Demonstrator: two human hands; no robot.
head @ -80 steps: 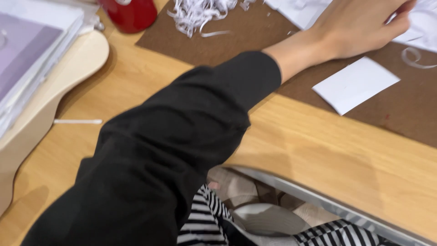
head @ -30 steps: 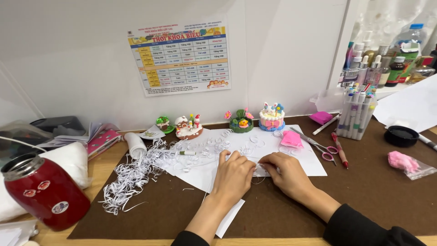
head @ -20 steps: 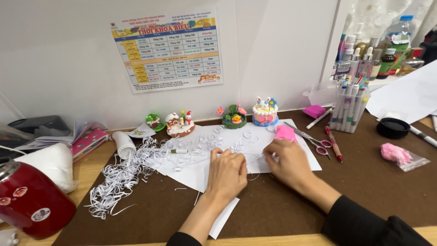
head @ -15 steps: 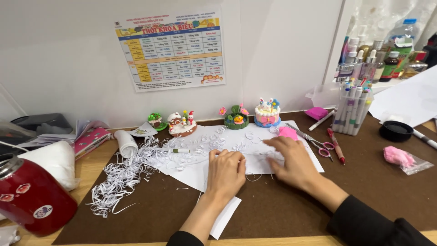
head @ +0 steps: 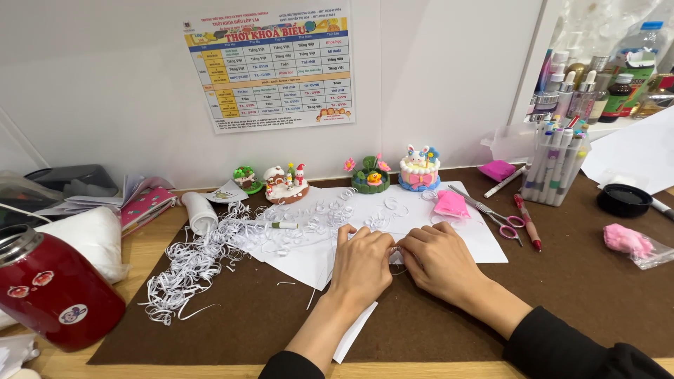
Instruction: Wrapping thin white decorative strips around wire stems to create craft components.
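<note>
At the lower left of the frame stands a red flask (head: 53, 295); right of it, paper shreds (head: 193, 263) lie heaped on the brown mat (head: 576, 295). At centre, my left hand (head: 361, 265) and right hand (head: 439, 261) rest on the white sheet (head: 484, 245), fingertips pinched together on a thin paper strip (head: 395, 250) between them. Scissors (head: 491, 210) lie further right.

The left hand (head: 361, 263) and right hand (head: 439, 260) meet fingertip to fingertip, hiding whatever they pinch — too small to tell. The red flask (head: 53, 291) is cut by the left edge, the white paper (head: 635, 151) by the right — the paper coils (head: 330, 214) blur together.
</note>
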